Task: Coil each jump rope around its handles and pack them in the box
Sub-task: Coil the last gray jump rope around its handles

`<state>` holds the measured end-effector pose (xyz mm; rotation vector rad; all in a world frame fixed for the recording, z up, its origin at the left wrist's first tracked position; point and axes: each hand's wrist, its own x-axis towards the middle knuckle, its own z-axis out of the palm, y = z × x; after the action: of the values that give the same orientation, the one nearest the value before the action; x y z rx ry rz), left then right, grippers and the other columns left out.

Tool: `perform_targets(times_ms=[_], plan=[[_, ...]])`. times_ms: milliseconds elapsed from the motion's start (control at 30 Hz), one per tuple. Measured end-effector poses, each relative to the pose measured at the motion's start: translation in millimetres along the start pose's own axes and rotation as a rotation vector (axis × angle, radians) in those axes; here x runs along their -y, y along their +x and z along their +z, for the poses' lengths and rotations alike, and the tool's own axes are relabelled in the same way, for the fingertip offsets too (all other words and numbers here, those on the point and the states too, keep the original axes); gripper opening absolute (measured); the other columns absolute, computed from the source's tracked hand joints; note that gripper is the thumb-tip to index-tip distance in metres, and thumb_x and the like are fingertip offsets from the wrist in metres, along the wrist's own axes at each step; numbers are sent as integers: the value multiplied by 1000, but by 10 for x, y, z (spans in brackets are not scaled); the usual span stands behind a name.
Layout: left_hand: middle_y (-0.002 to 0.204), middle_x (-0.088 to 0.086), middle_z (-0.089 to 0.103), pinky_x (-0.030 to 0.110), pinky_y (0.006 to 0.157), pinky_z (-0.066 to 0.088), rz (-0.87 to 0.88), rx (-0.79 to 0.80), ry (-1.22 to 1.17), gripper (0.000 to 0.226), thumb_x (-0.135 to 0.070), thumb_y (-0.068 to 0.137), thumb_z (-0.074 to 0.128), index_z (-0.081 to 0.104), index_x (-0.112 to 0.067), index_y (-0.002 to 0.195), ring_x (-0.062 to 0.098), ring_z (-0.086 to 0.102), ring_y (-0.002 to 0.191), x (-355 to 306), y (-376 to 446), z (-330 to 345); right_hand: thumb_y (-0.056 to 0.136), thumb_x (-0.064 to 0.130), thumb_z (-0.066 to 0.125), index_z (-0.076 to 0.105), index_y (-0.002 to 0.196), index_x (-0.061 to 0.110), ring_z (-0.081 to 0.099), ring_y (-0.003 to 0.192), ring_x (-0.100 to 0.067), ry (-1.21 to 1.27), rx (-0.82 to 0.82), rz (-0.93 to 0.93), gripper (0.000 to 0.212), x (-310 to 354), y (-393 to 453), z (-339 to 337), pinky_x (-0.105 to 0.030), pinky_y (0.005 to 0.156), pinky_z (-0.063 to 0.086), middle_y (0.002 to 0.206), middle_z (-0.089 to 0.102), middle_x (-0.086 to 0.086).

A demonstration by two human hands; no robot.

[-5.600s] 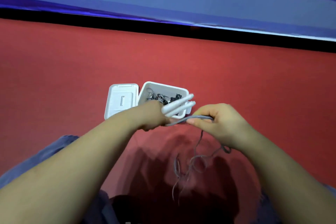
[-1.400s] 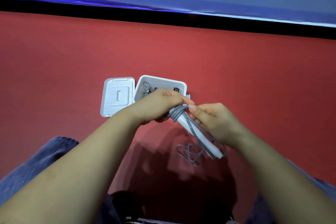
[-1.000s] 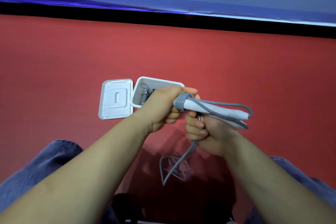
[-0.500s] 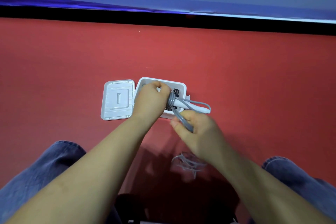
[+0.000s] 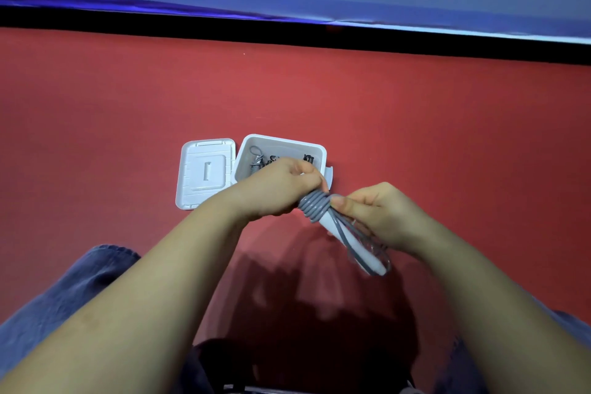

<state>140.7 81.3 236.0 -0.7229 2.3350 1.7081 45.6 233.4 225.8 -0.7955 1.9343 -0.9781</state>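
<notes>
**Last turns of a jump rope, with the coil at risk of slipping**

A person seated on a red floor (image 5: 415, 125) winds a grey jump rope (image 5: 315, 206) around its paired white handles (image 5: 355, 245), held in the air just in front of the open white box (image 5: 281, 142) at about 12 o'clock from the hands. The tight band of turns sits at the upper end of the handles, while a long loose loop runs down both sides toward their lower tip at about 5 o'clock. That slack looks the likeliest source of trouble: if the loop slides off the tip, or the grip on the band eases, the turns could spring loose and the winding would need redoing. A bundle left bulky might also sit badly in the box, which already holds other coiled ropes; how much room remains cannot be judged.

The left hand (image 5: 281, 187) is curled closed around the upper ends of the handles, right against the wound band. The right hand (image 5: 374, 213), at 3 o'clock from the coil, has its fingers bent inward, the thumb and forefinger pinching the rope just beside the band; its other fingers are tucked under the handles and mostly hidden.

The box's lid (image 5: 206, 171) lies flat on the floor, touching the box's left side at 9 o'clock. Blue-denim knees frame the lower corners.
</notes>
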Motion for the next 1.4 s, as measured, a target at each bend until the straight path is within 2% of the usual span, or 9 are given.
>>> perform_targets(times_ms=[133, 233, 367, 500, 567, 767, 967, 1233, 1400], plan=[[47, -1, 36, 17, 38, 16, 29, 21, -122, 26, -8, 93, 41, 60, -13, 76, 9, 24, 35, -57, -43, -2, 67, 57, 58, 57, 78, -20, 38, 50, -17, 186, 98, 21, 78, 7, 0, -22, -21, 49, 26, 54, 49, -34], [48, 6, 43, 15, 39, 15, 72, 36, -241, 28, -5, 92, 37, 59, -12, 75, 10, 24, 35, -103, -69, 4, 72, 47, 55, 61, 57, 6, 38, 38, -7, 312, 95, 75, 45, 31, -10, -54, -17, 41, 29, 43, 49, -1], [47, 8, 45, 17, 42, 11, 109, 30, -398, 33, -2, 93, 32, 55, -11, 72, 9, 23, 33, -151, -85, 48, 84, 38, 56, 62, 68, 14, 49, 36, -4, 589, 141, 206, 28, -34, 53, -15, -14, 37, 39, 46, 57, 6], [59, 7, 34, 17, 45, 11, 119, -57, -508, 35, -5, 94, 33, 55, -14, 67, 9, 17, 37, -174, -69, 70, 82, 14, 54, 68, 77, 1, 56, 50, -10, 1179, 482, 153, 20, -54, 64, 176, -18, 49, 46, 63, 62, -4], [61, 8, 32, 16, 44, 12, 114, -124, -510, 33, -6, 92, 34, 54, -13, 67, 10, 18, 38, -175, -50, 80, 76, 9, 51, 69, 70, 6, 47, 42, -7, 1282, 423, 207, 19, -6, 68, 225, -16, 42, 40, 53, 54, 2], [38, -10, 42, 14, 35, 23, -3, -459, -386, 27, -12, 92, 44, 57, -16, 68, 4, 33, 31, -53, 60, 83, 97, 19, 35, 59, 79, 6, 28, 31, -2, 904, 4, 292, 33, 126, 98, 411, -13, 32, 22, 41, 40, 7], [70, 3, 56, 26, 54, 36, -14, -645, -104, 20, -19, 90, 47, 64, -11, 86, 15, 43, 55, 27, 133, 35, 100, 26, 39, 67, 83, 11, 39, 33, -6, 466, -81, 100, 37, 153, 32, 461, -16, 36, 33, 42, 48, 6], [62, 2, 55, 28, 50, 31, -91, -615, 155, 17, -25, 90, 43, 59, -20, 85, 18, 46, 56, 67, 96, -28, 83, 19, 68, 67, 72, 4, 39, 50, -6, -186, -309, -250, 19, 94, -32, 264, -28, 48, 36, 59, 57, -18], [76, 17, 63, 30, 63, 39, -29, -407, 165, 21, -24, 91, 48, 63, -10, 87, 20, 48, 63, 69, 96, -14, 76, 17, 74, 76, 86, 20, 62, 76, -4, -183, -456, -345, 10, 21, -21, 80, -20, 73, 47, 83, 72, 5]])
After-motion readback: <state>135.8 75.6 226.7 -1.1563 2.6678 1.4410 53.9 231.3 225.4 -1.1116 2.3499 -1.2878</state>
